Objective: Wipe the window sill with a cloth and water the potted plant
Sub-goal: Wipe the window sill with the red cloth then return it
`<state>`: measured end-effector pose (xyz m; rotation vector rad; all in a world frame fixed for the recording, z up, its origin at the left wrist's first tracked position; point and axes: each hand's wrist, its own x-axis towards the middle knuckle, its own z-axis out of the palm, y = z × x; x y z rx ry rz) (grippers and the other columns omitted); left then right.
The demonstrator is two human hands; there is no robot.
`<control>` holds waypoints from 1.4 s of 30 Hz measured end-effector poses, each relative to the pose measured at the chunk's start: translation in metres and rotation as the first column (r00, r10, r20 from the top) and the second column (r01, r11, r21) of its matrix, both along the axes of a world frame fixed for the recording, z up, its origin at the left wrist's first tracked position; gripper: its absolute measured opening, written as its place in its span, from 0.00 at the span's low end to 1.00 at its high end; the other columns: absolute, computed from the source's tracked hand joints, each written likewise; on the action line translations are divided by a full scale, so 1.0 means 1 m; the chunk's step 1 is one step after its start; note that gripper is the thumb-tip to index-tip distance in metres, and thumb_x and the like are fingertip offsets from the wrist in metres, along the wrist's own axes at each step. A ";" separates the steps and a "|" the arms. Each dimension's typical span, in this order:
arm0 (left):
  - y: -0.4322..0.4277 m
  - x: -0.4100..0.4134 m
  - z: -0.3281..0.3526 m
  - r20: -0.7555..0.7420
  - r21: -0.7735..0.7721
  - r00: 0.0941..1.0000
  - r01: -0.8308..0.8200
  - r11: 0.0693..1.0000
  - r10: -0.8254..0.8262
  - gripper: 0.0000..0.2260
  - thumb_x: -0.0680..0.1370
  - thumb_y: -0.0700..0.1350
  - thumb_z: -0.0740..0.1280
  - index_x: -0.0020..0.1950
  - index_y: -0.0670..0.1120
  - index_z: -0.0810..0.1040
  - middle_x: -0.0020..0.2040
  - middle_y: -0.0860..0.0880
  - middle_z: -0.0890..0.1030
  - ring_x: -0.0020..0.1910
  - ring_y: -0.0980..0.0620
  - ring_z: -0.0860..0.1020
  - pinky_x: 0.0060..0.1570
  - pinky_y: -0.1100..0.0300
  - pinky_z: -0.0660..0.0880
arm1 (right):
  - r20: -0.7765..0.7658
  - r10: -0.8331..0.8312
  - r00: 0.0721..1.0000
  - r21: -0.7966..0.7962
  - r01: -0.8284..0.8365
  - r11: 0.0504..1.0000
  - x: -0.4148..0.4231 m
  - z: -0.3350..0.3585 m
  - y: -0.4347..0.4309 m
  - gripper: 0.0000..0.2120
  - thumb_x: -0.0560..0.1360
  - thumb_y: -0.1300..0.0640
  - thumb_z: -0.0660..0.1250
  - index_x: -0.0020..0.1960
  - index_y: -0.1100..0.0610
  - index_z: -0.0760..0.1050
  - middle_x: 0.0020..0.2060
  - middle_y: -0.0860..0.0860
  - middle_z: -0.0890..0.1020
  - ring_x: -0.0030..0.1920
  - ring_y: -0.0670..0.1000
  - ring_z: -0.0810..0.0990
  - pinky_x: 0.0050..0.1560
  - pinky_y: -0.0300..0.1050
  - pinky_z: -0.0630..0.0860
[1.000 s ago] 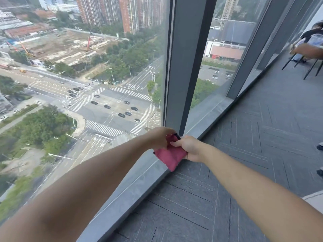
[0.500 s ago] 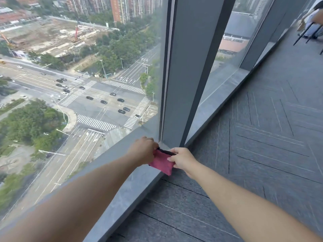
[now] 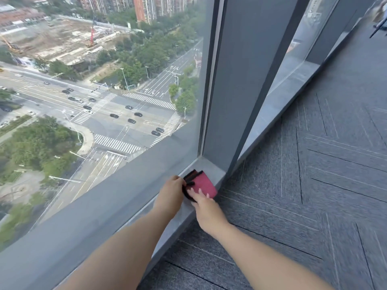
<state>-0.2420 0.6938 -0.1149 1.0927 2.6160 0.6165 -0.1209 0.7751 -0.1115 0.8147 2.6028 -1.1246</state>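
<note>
Window sill (image 3: 173, 222), corner by the frame. My left hand (image 3: 170, 194) pinches the dark edge of the red cloth (image 3: 203, 184); my right hand (image 3: 206, 209) presses flat on it. Risk: uneven pressure could bunch the folded cloth, leaving the corner unwiped.

Floor-to-ceiling glass window pane (image 3: 104, 80) overlooks a road junction and trees under daylight. Broad grey metal mullion (image 3: 240, 80) divides it from a second glazed panel (image 3: 301, 38). Grey herringbone-pattern carpet tile floor (image 3: 324, 164) adjoins.
</note>
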 end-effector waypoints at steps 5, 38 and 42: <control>-0.022 0.013 -0.009 -0.424 -0.137 0.872 0.204 0.969 -0.244 0.12 0.66 0.38 0.69 0.48 0.44 0.84 0.55 0.45 0.82 0.48 0.44 0.82 0.42 0.54 0.81 | -0.084 0.089 0.992 0.112 -0.079 0.991 0.002 -0.003 0.001 0.38 0.74 0.71 0.53 0.80 0.48 0.50 0.79 0.44 0.50 0.79 0.46 0.44 0.79 0.47 0.46; -0.216 0.077 -0.054 -0.184 -0.250 0.982 -0.098 0.963 0.052 0.34 0.79 0.56 0.56 0.79 0.43 0.47 0.79 0.46 0.55 0.77 0.50 0.50 0.72 0.55 0.48 | 0.482 0.489 0.727 0.270 -0.654 0.706 0.011 0.001 -0.165 0.50 0.72 0.61 0.60 0.73 0.54 0.21 0.71 0.51 0.21 0.68 0.52 0.18 0.71 0.66 0.30; -0.248 0.088 -0.045 -0.115 -0.305 0.989 -0.128 0.944 0.098 0.28 0.82 0.56 0.47 0.78 0.42 0.53 0.79 0.46 0.58 0.77 0.50 0.50 0.72 0.55 0.48 | 0.520 0.532 0.668 0.242 -0.713 0.659 0.013 0.003 -0.190 0.51 0.71 0.60 0.61 0.72 0.54 0.20 0.70 0.52 0.20 0.70 0.54 0.20 0.70 0.66 0.29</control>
